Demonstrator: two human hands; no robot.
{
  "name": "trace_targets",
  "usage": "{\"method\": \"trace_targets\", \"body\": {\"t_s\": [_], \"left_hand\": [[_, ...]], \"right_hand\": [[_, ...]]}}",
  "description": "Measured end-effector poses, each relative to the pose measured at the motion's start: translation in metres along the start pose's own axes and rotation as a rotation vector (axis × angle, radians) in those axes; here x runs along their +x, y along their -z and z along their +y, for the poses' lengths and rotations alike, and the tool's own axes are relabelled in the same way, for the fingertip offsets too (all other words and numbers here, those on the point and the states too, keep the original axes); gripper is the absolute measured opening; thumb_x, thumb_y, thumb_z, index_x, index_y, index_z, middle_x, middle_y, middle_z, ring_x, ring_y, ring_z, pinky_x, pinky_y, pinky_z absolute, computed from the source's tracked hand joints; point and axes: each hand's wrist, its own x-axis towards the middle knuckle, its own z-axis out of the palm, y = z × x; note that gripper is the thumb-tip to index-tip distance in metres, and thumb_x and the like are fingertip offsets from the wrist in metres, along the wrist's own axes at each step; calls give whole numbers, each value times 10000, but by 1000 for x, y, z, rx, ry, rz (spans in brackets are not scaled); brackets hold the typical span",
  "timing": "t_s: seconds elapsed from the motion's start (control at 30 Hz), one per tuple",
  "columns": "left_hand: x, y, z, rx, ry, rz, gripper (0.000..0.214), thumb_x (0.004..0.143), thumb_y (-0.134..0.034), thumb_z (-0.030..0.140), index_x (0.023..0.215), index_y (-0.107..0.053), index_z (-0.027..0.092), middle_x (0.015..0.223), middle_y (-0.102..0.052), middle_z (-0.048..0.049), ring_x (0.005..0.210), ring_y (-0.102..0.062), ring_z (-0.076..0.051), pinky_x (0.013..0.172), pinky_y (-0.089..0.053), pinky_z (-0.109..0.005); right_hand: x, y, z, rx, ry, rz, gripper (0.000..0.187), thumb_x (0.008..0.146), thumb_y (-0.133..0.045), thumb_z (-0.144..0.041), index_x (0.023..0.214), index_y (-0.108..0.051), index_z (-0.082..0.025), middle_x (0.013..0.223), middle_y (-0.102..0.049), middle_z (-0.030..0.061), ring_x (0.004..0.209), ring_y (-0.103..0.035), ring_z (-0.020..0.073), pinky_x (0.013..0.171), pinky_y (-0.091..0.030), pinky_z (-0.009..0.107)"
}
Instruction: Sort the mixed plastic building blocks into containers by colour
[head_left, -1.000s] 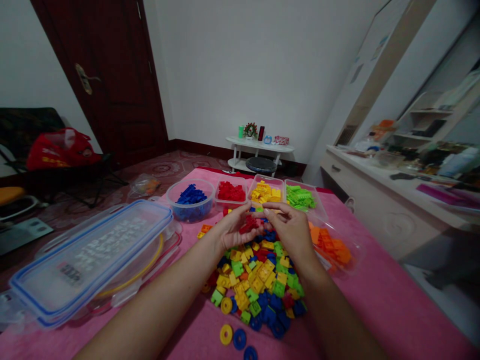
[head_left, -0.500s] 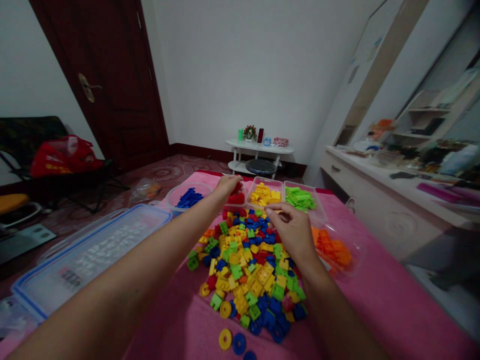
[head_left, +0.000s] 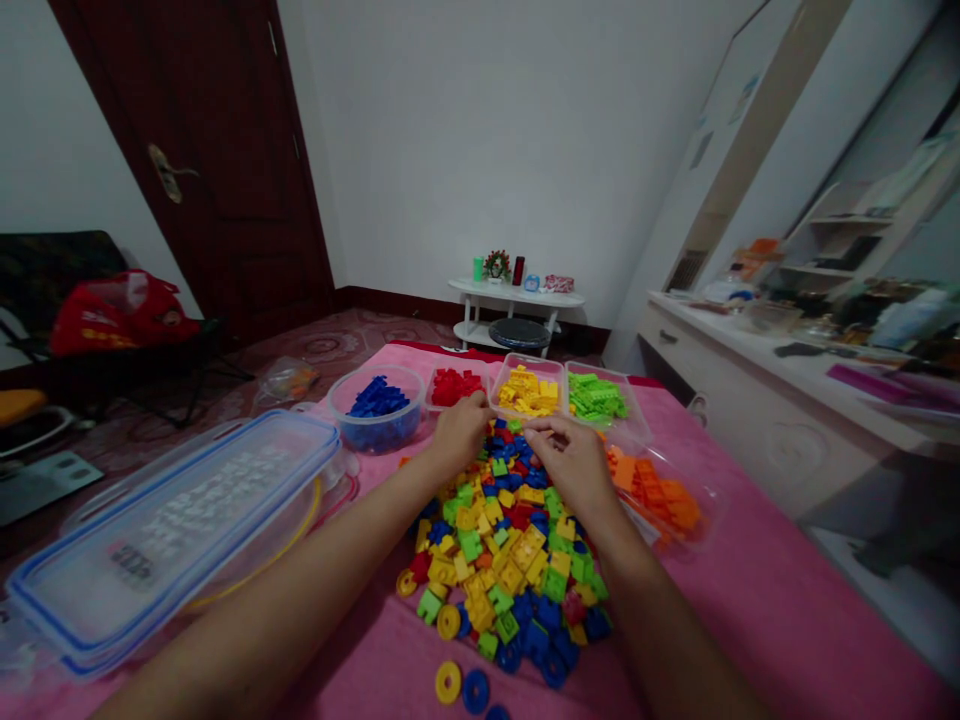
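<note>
A mixed pile of toy building bricks (head_left: pixel 510 560) in yellow, green, blue and red lies in front of me. My left hand (head_left: pixel 465 432) is at the far left edge of the pile, just this side of the box of red bricks (head_left: pixel 456 384). Its fingers curl downward and their tips are hidden behind the hand. My right hand (head_left: pixel 571 458) hovers over the far right part of the pile, thumb and fingers drawn together. Whatever it pinches is too small to make out. Beyond it stands the box of yellow bricks (head_left: pixel 528 392).
A round tub of blue bricks (head_left: pixel 379 405) stands at back left. Green bricks (head_left: pixel 596 397) and orange bricks (head_left: pixel 660 495) fill boxes on the right. A blue-rimmed lid (head_left: pixel 180 520) lies at left. Loose wheels (head_left: pixel 448 682) sit near the front of the pink cloth (head_left: pixel 772 600).
My left hand has drawn back from the red box to the pile's far edge, uncovering the red bricks. My right hand has shifted slightly left.
</note>
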Motion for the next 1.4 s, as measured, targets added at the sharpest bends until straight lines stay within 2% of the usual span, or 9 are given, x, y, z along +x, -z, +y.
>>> {"method": "trace_targets", "body": {"t_s": [0.33, 0.4, 0.57, 0.63, 0.77, 0.87, 0.93, 1.17, 1.4], "left_hand": [[-5, -2, 5, -65, 105, 15, 204, 810, -448, 132, 868, -642, 163, 1021, -569, -118, 980, -544, -228, 800, -426, -314], [-4, 1, 0, -310, 168, 71, 134, 750, -505, 135, 797, -629, 160, 966, -588, -97, 934, -569, -215, 774, -448, -304], [-6, 20, -15, -1343, 628, 51, 71, 732, -491, 216, 740, -513, 149, 715, -610, -62, 699, -629, -162, 582, -487, -244], [-10, 24, -21, -1459, 704, 54, 90, 741, -503, 245, 745, -494, 155, 671, -603, -41, 624, -618, -136, 525, -463, -210], [-19, 19, -30, -784, 599, 139, 138, 724, -582, 289, 711, -518, 168, 635, -590, -24, 611, -594, -147, 511, -410, -207], [-24, 12, -31, -142, 428, 137, 114, 737, -579, 278, 789, -590, 177, 791, -652, -76, 806, -618, -214, 650, -432, -262], [-27, 8, -29, 57, 386, 88, 166, 774, -542, 289, 892, -614, 197, 905, -668, -94, 879, -618, -234, 697, -430, -283], [-27, 20, -14, 206, 310, 29, 204, 788, -531, 297, 921, -659, 211, 938, -674, -100, 892, -614, -252, 716, -435, -304], [28, 50, -23, 47, 246, 144, 306, 765, -540, 188, 1046, -660, 213, 979, -681, -87, 909, -612, -226, 790, -449, -297]], "right_hand": [[-1, 0, -8, 71, -31, -36, 202, 763, -566, -306, 814, -699, -162, 745, -680, 43, 567, -588, 148, 514, -445, 243], [-1, 0, -9, 66, -23, -30, 196, 763, -563, -297, 807, -699, -162, 758, -683, 45, 571, -587, 146, 520, -447, 244], [-1, -2, -10, 44, 24, -14, 186, 767, -555, -289, 784, -699, -172, 759, -687, 39, 580, -581, 144, 541, -441, 247], [-2, -3, -11, 30, 47, -18, 181, 769, -556, -282, 777, -700, -172, 753, -687, 36, 599, -584, 148, 560, -438, 250], [-4, -5, -15, -5, 91, -18, 169, 771, -558, -256, 779, -707, -175, 758, -692, 29, 648, -587, 153, 599, -426, 251], [-6, -5, -18, -30, 126, -31, 169, 778, -552, -243, 774, -708, -177, 743, -687, 21, 626, -568, 140, 590, -413, 240], [-6, -5, -19, -39, 148, -38, 174, 784, -544, -239, 773, -707, -180, 743, -685, 19, 618, -560, 134, 579, -403, 234], [-6, -6, -16, -55, 160, -55, 166, 787, -542, -231, 771, -703, -192, 736, -679, 8, 627, -561, 130, 586, -401, 232], [-7, -11, -12, -79, 170, -94, 162, 780, -553, -222, 787, -712, -195, 732, -679, 3, 626, -565, 127, 585, -399, 232]]}}
